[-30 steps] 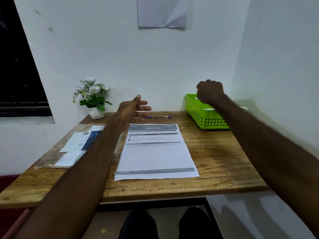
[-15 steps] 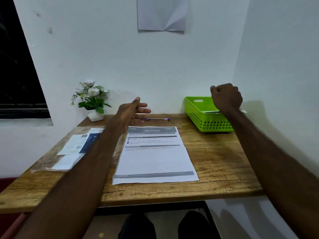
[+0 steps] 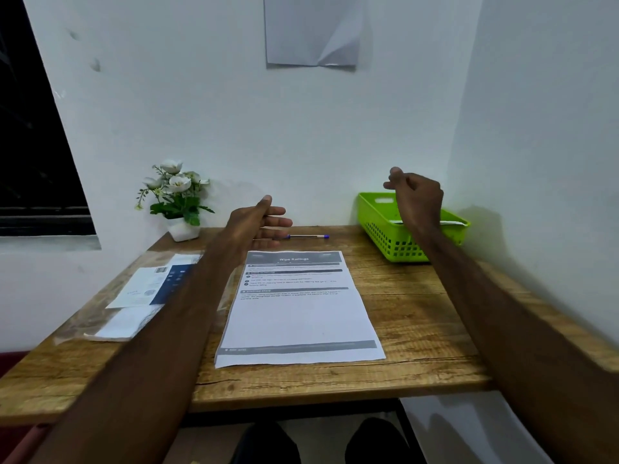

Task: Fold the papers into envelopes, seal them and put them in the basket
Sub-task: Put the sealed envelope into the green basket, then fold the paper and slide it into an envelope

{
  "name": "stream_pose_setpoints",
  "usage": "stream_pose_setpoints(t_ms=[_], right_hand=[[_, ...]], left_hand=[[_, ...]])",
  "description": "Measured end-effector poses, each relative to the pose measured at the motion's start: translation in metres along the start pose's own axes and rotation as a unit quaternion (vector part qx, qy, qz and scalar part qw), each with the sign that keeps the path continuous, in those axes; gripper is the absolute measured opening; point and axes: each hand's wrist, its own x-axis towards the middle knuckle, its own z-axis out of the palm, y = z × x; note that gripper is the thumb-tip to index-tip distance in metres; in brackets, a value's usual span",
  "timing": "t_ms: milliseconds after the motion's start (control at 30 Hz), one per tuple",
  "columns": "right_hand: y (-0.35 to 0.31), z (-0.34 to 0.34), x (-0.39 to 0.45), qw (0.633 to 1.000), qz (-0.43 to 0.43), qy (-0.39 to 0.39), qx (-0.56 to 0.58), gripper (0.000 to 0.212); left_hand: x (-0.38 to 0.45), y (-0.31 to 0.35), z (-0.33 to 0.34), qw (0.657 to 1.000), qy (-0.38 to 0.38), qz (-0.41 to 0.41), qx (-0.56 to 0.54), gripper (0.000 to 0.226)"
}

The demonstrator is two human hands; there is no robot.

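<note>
Item: printed sheet [image 3: 298,313], headed "Wipe Railings", one leaf, flat and face up on the middle of the wooden surface [image 3: 418,316], its near edge just short of the front lip. Expect it to be light, thin and limp; it should crease readily and hold a crease, but slide on the smooth wood when you push. Take hold at a near corner, thumb under and fingers on top, or pin the middle with one palm while you lift an edge; a one-handed lift from the centre is likely to buckle it

Basket [image 3: 385,229]: green, perforated plastic, at the far right corner of the surface, with something flat and white inside, partly hidden

Left hand [image 3: 258,222]: raised above the far end of the sheet, fingers straight and apart, holding nothing

Right hand [image 3: 415,195]: raised in front of the basket, fingers loosely curled, nothing in it

Pen [image 3: 308,236]: lying beyond the sheet's top edge, near the wall

Clear packet of papers [image 3: 147,293]: at the left of the surface, partly under your left forearm

Potted white flowers [image 3: 177,199]: far left corner
</note>
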Motion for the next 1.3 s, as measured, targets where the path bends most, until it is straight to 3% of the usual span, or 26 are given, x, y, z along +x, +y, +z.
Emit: stream_pose_setpoints(t_ms=[200,300,367,467,567,733,800,1133,1233,1300], right_hand=[[-0.02,0.016,-0.018,0.994,-0.098,0.041,-0.031,0.037],[-0.031,0.027,-0.026,0.991,-0.121,-0.001,-0.056,0.037],[-0.035,0.037,-0.029,0.986,-0.124,-0.056,-0.093,0.039],[-0.034,0.056,-0.033,0.959,-0.121,-0.179,-0.183,0.038],[-0.021,0.075,-0.044,0.917,-0.105,-0.288,-0.257,0.023],[0.013,0.083,-0.064,0.855,-0.157,-0.35,-0.348,0.025],[0.02,0.079,-0.065,0.851,-0.169,-0.347,-0.355,0.026],[0.027,0.082,-0.063,0.863,-0.147,-0.368,-0.312,0.027],[0.033,0.078,-0.061,0.885,-0.1,-0.375,-0.256,0.032],[0.036,0.074,-0.06,0.908,-0.063,-0.362,-0.202,0.037]], left_hand=[[0.0,0.0,0.001,0.999,0.034,-0.002,-0.001,0.036],[0.002,-0.003,0.0,0.995,0.089,0.007,0.032,0.031],[0.003,-0.009,-0.002,0.984,0.125,0.042,0.121,0.026],[0.001,-0.016,-0.006,0.931,0.157,0.086,0.319,0.015],[-0.001,-0.018,-0.008,0.88,0.134,0.066,0.451,0.019],[-0.003,-0.02,-0.009,0.835,0.048,-0.008,0.549,0.051],[-0.003,-0.02,-0.007,0.813,0.023,-0.008,0.582,0.056],[-0.006,-0.021,-0.015,0.877,0.06,0.007,0.477,0.031],[-0.007,-0.019,-0.018,0.893,0.075,0.017,0.443,0.006],[-0.004,-0.018,-0.017,0.916,0.08,0.041,0.392,0.007]])
